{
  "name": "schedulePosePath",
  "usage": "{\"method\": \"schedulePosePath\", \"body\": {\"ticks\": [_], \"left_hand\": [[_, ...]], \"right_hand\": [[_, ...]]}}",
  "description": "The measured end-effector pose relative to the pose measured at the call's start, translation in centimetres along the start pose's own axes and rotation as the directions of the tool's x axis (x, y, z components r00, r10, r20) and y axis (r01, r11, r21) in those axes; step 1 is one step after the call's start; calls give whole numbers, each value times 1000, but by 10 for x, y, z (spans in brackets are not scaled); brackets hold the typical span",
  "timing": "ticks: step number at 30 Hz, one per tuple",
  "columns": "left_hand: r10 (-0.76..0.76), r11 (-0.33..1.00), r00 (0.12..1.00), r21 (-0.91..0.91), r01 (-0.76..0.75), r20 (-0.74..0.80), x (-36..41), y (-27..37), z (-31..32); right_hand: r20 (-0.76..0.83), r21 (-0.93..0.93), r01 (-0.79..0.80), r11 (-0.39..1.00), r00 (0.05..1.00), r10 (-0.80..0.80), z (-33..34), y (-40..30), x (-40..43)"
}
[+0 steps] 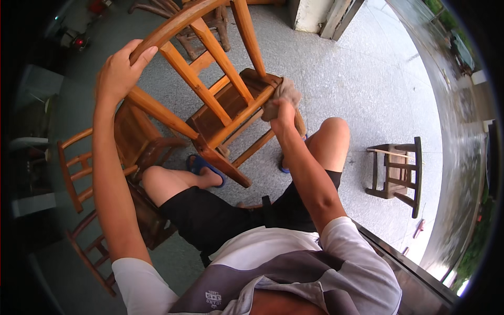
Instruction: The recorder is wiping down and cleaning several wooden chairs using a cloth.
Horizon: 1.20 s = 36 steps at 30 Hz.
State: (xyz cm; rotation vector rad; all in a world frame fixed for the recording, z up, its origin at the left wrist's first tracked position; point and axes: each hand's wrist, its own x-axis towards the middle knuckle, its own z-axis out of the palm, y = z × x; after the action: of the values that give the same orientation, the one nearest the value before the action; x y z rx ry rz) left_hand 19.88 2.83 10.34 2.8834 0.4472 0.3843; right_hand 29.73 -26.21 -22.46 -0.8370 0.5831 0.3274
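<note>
A wooden chair point(222, 106) stands tilted in front of me, its slatted back towards me. My left hand point(122, 71) grips the left end of the chair's curved top rail point(177, 23), thumb on the near side. In my right hand point(281, 108) is a crumpled greyish-brown cloth point(287, 92), pressed against the right rear corner of the seat where the back post joins it. The cloth hides part of that joint and most of my right fingers.
More wooden chairs point(136, 138) crowd the left side, close to my left arm and knee. A small dark wooden chair point(397, 169) is at the right. Rustic wooden furniture point(216, 29) and a wall end point(309, 15) lie beyond.
</note>
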Motion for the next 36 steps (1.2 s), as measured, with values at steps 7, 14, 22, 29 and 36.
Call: {"method": "schedulePosePath", "body": {"ticks": [7,14,22,29,36], "left_hand": [[7,999,1000,-32,-7,4,-3,0,3],[28,1000,1000,-4,-28,7,1,-8,4],[50,998,997,37,-48,-52,-5,-1,3],[36,999,997,43,-33,-62,-7,-1,-4],[7,999,1000,41,-6,-15,-13,16,-13]], "right_hand": [[344,-777,519,357,825,-449,1,-9,-34],[442,-340,742,577,668,-598,20,-97,-40],[658,-562,819,113,526,-539,23,-97,-9],[386,-886,454,-95,609,-692,-35,0,-8],[-211,-947,22,322,712,-669,-88,42,21]]}}
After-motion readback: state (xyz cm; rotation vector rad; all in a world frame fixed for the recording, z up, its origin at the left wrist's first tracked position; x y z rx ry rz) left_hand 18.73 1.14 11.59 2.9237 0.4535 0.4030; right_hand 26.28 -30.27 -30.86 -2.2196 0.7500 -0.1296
